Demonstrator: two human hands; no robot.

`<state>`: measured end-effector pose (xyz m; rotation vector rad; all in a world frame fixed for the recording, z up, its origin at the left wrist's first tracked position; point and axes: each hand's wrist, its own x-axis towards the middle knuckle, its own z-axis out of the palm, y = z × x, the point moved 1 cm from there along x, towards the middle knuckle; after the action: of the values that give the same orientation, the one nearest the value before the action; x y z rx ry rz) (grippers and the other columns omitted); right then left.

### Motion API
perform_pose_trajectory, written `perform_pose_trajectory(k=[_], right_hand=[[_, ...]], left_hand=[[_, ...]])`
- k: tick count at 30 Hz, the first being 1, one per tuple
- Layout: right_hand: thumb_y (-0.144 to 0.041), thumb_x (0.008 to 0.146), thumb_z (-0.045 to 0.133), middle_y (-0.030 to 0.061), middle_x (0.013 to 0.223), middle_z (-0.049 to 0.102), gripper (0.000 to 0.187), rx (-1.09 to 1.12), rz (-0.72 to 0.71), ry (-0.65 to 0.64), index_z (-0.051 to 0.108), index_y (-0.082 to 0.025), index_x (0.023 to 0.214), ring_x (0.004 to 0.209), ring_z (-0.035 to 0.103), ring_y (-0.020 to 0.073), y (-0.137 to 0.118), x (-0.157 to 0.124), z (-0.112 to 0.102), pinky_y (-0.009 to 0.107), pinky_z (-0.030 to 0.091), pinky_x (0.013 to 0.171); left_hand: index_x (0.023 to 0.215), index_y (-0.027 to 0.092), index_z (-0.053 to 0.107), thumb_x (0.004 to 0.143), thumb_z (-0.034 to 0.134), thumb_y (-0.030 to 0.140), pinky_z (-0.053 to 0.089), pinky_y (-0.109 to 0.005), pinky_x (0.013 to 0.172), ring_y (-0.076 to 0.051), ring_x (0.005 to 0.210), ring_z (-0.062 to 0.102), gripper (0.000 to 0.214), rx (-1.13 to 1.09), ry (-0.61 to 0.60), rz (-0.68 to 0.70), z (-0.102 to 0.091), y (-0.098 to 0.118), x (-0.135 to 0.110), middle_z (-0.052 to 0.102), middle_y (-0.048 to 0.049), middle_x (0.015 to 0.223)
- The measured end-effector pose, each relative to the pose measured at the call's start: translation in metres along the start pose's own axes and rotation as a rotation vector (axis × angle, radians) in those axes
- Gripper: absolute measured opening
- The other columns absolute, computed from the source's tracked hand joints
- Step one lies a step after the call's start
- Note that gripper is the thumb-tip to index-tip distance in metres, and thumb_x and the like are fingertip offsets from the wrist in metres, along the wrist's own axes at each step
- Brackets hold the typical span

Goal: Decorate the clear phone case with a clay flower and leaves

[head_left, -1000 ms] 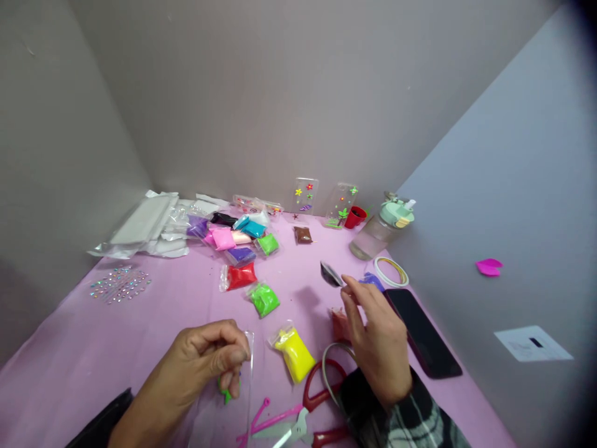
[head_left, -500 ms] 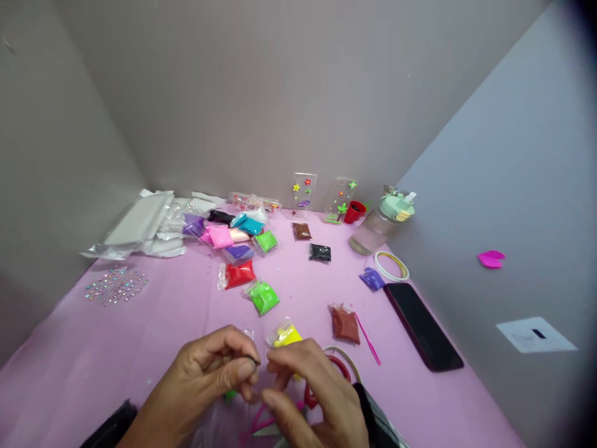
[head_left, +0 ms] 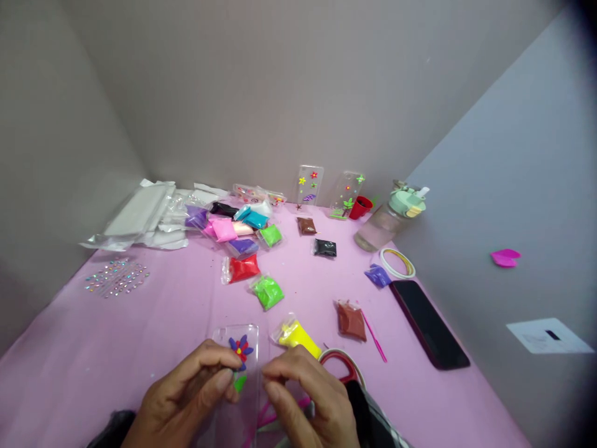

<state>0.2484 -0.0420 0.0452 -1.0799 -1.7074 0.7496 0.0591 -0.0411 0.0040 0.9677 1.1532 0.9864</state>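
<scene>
A clear phone case [head_left: 249,410] lies on the table below my hands. It bears a clay flower [head_left: 241,350] with purple and red petals and a yellow centre, and a green clay leaf [head_left: 239,382]. My left hand [head_left: 191,389] is over the case's left side, thumb and fingers pinched beside the flower; whatever they hold is too small to make out. My right hand [head_left: 312,395] hovers just right of the case, its thumb and forefinger tips together, and anything between them is hidden. Red-handled scissors [head_left: 342,364] lie partly under the right hand.
Packets of yellow [head_left: 298,337], green [head_left: 268,292], red [head_left: 243,267] and brown clay [head_left: 351,320] lie ahead. A pink stick [head_left: 374,336], a phone [head_left: 429,323], a tape roll [head_left: 398,264] and a water bottle [head_left: 389,218] stand or lie rightward. Rhinestones [head_left: 117,278] are at left.
My left hand has moved left and down, uncovering the flower and leaf on the case. The right thumb and forefinger have closed together. The dark bit seen in my left fingertips is no longer clear.
</scene>
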Motion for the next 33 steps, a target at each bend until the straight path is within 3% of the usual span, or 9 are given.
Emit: perform_pose_trajectory(k=[4, 12, 16, 19, 21, 23, 27, 33], right_hand=[[-0.010, 0.088, 0.060, 0.0018, 0.076, 0.067, 0.010, -0.029, -0.018, -0.027, 0.065, -0.018, 0.092, 0.069, 0.063, 0.0131, 0.000, -0.003, 0.005, 0.022, 0.051, 0.067], [-0.010, 0.087, 0.060, 0.0029, 0.074, 0.067, 0.008, -0.034, -0.018, -0.089, 0.064, -0.017, 0.091, 0.068, 0.064, 0.0140, -0.001, -0.004, 0.009, 0.022, 0.051, 0.063], [-0.012, 0.088, 0.062, 0.0027, 0.076, 0.068, 0.011, -0.037, -0.067, -0.090, 0.064, -0.017, 0.097, 0.070, 0.064, 0.0144, -0.001, -0.004, 0.010, 0.023, 0.052, 0.065], [-0.017, 0.088, 0.066, 0.0036, 0.082, 0.070, 0.020, -0.027, -0.084, -0.091, 0.063, -0.019, 0.108, 0.073, 0.065, 0.0153, 0.000, -0.005, 0.011, 0.025, 0.053, 0.066], [-0.017, 0.086, 0.069, 0.0047, 0.085, 0.070, 0.026, -0.040, -0.091, -0.073, 0.062, -0.019, 0.112, 0.075, 0.065, 0.0165, 0.001, -0.006, 0.012, 0.027, 0.054, 0.067], [-0.014, 0.084, 0.070, 0.0055, 0.085, 0.069, 0.030, -0.055, -0.106, -0.049, 0.062, -0.019, 0.112, 0.075, 0.064, 0.0172, 0.002, -0.006, 0.012, 0.028, 0.054, 0.068], [-0.011, 0.085, 0.069, 0.0058, 0.083, 0.068, 0.025, -0.078, -0.130, -0.067, 0.065, -0.018, 0.108, 0.073, 0.064, 0.0160, 0.003, -0.006, 0.012, 0.026, 0.053, 0.065], [-0.009, 0.083, 0.069, 0.0064, 0.082, 0.069, 0.015, -0.088, -0.090, -0.103, 0.069, -0.015, 0.098, 0.075, 0.064, 0.0154, 0.005, -0.006, 0.011, 0.023, 0.050, 0.065]], left_hand=[[0.078, 0.024, 0.069, 0.078, 0.075, 0.037, 0.051, -0.024, 0.069, -0.017, 0.074, 0.061, 0.015, -0.052, -0.030, -0.045, 0.002, 0.004, 0.002, 0.065, 0.0004, 0.076], [0.064, 0.019, 0.055, 0.065, 0.084, 0.043, 0.038, -0.020, 0.052, -0.010, 0.055, 0.043, 0.038, -0.179, -0.078, -0.174, 0.010, 0.006, 0.002, 0.049, 0.0061, 0.058], [0.064, 0.019, 0.059, 0.079, 0.072, 0.048, 0.038, -0.021, 0.052, -0.010, 0.054, 0.042, 0.035, -0.115, -0.147, -0.110, 0.008, 0.003, 0.003, 0.048, 0.0048, 0.061], [0.071, 0.020, 0.068, 0.090, 0.059, 0.045, 0.045, -0.026, 0.068, -0.015, 0.069, 0.054, 0.032, -0.064, -0.233, -0.051, 0.009, 0.002, 0.003, 0.058, 0.0001, 0.072], [0.080, 0.022, 0.071, 0.088, 0.062, 0.044, 0.047, -0.028, 0.077, -0.018, 0.080, 0.060, 0.025, -0.099, -0.260, -0.070, 0.011, 0.003, 0.002, 0.064, -0.0018, 0.080], [0.092, 0.025, 0.071, 0.082, 0.071, 0.042, 0.048, -0.028, 0.077, -0.018, 0.083, 0.063, 0.020, -0.208, -0.232, -0.116, 0.015, 0.003, 0.002, 0.068, -0.0009, 0.084], [0.109, 0.030, 0.063, 0.074, 0.081, 0.036, 0.049, -0.024, 0.072, -0.014, 0.075, 0.065, 0.040, -0.353, -0.136, -0.179, 0.018, -0.002, 0.000, 0.068, 0.0041, 0.078], [0.108, 0.029, 0.064, 0.082, 0.072, 0.042, 0.054, -0.021, 0.070, -0.015, 0.074, 0.068, 0.031, -0.105, -0.099, -0.094, 0.013, 0.000, -0.001, 0.070, 0.0037, 0.076]])
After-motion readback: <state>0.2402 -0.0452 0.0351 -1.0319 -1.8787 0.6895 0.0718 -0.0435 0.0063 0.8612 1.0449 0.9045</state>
